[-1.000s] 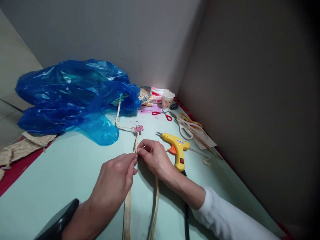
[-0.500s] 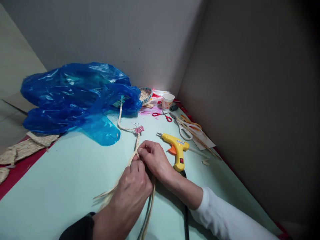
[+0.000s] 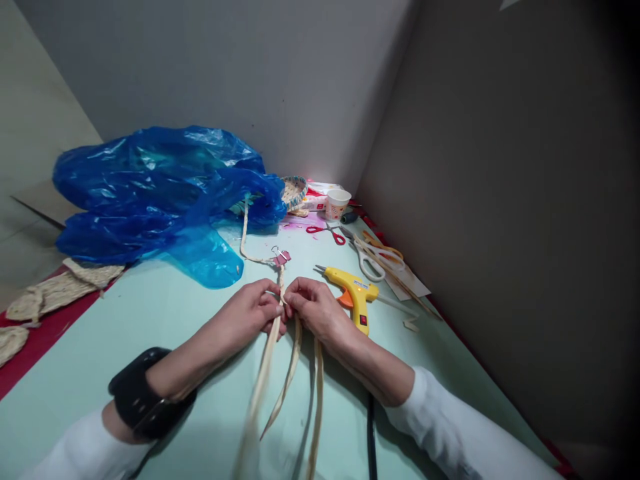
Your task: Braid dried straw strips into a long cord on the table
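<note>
A thin cream braid runs out of the blue plastic bag and passes through a pink binder clip on the table. Below the clip, both hands pinch the working end of the braid. My left hand closes on it from the left, thumb and fingers together. From the right, my right hand pinches the strands close beside the left fingertips. Several loose flat fibre strands hang from the hands toward the table's near edge. The exact crossing of strands is partly hidden by the fingers.
Right of my hands lies a yellow glue gun with a black cord. Beyond it are white-handled scissors, red scissors, a paper cup and a small woven basket. Woven pieces lie at the left edge.
My left hand has moved up and left from below the right hand to beside it. The loose strands, earlier partly covered by the left hand, now hang apart. The right hand stays near the braid.
</note>
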`<state>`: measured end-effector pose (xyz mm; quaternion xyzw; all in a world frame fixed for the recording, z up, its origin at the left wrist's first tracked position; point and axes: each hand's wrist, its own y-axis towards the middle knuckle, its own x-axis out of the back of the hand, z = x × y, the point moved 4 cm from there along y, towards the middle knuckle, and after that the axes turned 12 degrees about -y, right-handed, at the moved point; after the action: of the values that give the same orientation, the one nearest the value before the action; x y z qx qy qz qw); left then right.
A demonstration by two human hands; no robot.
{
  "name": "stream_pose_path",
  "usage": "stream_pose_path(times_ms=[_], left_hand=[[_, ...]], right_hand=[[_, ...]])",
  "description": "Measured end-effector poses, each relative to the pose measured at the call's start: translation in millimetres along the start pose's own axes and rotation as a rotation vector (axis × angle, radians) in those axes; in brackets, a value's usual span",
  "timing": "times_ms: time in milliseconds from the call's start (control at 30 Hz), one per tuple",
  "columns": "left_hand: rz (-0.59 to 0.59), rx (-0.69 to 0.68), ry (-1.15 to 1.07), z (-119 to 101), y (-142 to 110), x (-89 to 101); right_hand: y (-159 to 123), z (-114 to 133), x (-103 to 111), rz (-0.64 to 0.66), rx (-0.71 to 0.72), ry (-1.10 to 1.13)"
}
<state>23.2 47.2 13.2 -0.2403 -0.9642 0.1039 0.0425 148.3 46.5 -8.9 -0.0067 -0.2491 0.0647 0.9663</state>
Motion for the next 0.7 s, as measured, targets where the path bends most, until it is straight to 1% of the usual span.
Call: stream_pose_path(times_ms=[33,67,167,233,367,433,567,700], left_hand=[[0.022,0.032,-0.091,3,2,-2.8],[0.018,0.059,-0.165,5,3,-4.5],[-0.063,0.109,-0.282,11,3,-3.2],[-0.097,0.088,-0.262,12,4,-0.2],[-0.128,-0.016,-0.083,12,7,5.0],[-0.135,-0.027,-0.034,13,7,5.7],[-0.159,-0.017,-0.058,14,5,5.2],[-0.206,-0.008,-0.097,15,5,5.3]], right_hand=[[0,1,2,0.007,0.01,-0.012],[-1,3,4,0.008,0.018,-0.039],[-3,9,10,0.0,0.022,-0.162],[-4,13,12,0.0,0.02,-0.222],[-5,18,13,-0.002,0.046,-0.374],[-7,19,11,-0.007,0.072,-0.459],[-12,20,9,-0.031,0.127,-0.59],[-12,20,7,0.01,0.142,-0.606]])
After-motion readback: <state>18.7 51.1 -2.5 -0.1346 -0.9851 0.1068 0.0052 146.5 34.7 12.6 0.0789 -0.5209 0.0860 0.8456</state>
